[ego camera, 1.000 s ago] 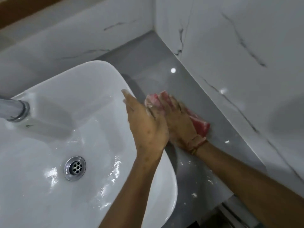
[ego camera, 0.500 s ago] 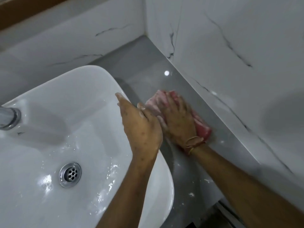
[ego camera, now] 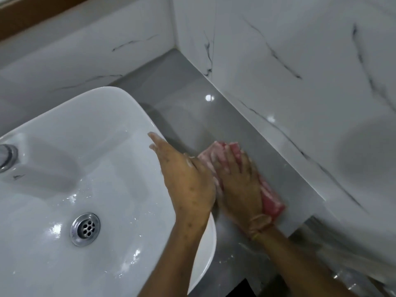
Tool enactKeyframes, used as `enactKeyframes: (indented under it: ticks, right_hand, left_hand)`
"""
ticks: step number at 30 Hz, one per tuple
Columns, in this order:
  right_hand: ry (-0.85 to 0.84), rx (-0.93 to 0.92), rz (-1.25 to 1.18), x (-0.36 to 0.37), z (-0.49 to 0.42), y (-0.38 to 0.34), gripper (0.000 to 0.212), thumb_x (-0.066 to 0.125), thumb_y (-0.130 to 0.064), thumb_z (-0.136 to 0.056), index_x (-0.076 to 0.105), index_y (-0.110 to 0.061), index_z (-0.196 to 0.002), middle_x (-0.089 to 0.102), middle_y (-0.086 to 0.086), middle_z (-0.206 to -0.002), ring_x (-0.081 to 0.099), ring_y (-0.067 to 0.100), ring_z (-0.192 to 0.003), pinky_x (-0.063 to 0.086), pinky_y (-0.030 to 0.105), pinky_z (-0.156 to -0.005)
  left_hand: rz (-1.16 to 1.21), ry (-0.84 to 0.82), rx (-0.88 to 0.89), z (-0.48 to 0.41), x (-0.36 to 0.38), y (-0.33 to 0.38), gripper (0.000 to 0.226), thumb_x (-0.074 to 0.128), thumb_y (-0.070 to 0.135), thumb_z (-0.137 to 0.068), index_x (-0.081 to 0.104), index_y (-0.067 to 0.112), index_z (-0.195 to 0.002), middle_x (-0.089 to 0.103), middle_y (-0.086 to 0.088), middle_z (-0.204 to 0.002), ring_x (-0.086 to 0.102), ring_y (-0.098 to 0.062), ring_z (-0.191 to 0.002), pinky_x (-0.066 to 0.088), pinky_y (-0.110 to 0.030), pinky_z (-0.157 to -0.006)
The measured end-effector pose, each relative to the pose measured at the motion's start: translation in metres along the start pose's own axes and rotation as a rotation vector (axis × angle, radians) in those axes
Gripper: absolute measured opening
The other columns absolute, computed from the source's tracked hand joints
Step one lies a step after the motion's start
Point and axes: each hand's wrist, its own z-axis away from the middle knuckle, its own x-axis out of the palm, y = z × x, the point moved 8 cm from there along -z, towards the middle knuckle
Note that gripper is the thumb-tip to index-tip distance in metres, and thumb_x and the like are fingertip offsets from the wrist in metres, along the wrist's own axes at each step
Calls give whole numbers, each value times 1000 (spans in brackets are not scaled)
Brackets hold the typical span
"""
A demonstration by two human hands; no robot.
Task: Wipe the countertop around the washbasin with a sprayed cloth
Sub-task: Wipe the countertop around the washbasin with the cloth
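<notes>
- Right hand [ego camera: 237, 185] lies flat, fingers spread, palm down on the pink cloth [ego camera: 271, 200]; it pins the cloth to the countertop [ego camera: 192, 99] rather than gripping it, likely so the whole pad rubs the surface.
- Left hand [ego camera: 186, 181] is open, fingers straight and together, resting on the right rim of the washbasin [ego camera: 96, 116]; it holds nothing. Probably a brace while the other arm pushes.
- The two hands sit just beside each other, thumb sides touching or nearly so; cannot tell which.
- Cloth is bunched, on the narrow grey strip between basin and right wall [ego camera: 300, 61], poking out past the fingertips on the far side and by the wrist on the near side.
- Thin band [ego camera: 260, 220] on the right wrist.
- Countertop: glossy grey, with a light reflected as a bright spot farther back. Pale specks on the near part by the forearm, so that bit looks unwiped; a judgement only.
- Far corner strip looks clean and bare; whether it is wet is not clear.
- Basin: white, wet inside, droplets near the metal drain [ego camera: 85, 229]; tap base [ego camera: 7, 156] at the left edge, mostly cut off.
- Walls: white marble-look tile with dark veins, meeting in the far corner. Brown trim along the top left.
- Near edge of the counter drops off to dark space below.
</notes>
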Motion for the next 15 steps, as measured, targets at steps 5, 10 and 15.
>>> enactKeyframes:
  ticks: [5,10,15]
  right_hand:
    - [111,-58,-176,6,79,-22,84,50,-49,-84,5,-27,-153,8,0,-162,22,30,-145,8,43,-119]
    - [-33,-68,75,-3,72,65,68,29,-49,-94,-1,-31,-152,5,5,-162,17,33,-146,28,56,-111]
    - [-45,234,39,-10,64,57,75,39,-44,-92,-5,-29,-151,3,15,-162,11,40,-146,24,58,-113]
  left_hand:
    - [-13,12,14,1,-2,0,78,44,9,-96,-10,20,-152,18,-11,-163,45,-35,-136,39,-44,-113]
    - [-3,-23,-3,0,0,-2,77,41,8,-97,-11,19,-152,29,-20,-157,44,-41,-135,39,-47,-112]
    - [-1,-3,-15,-1,-3,-4,76,40,6,-95,-10,14,-152,38,-28,-149,42,-42,-134,38,-49,-111]
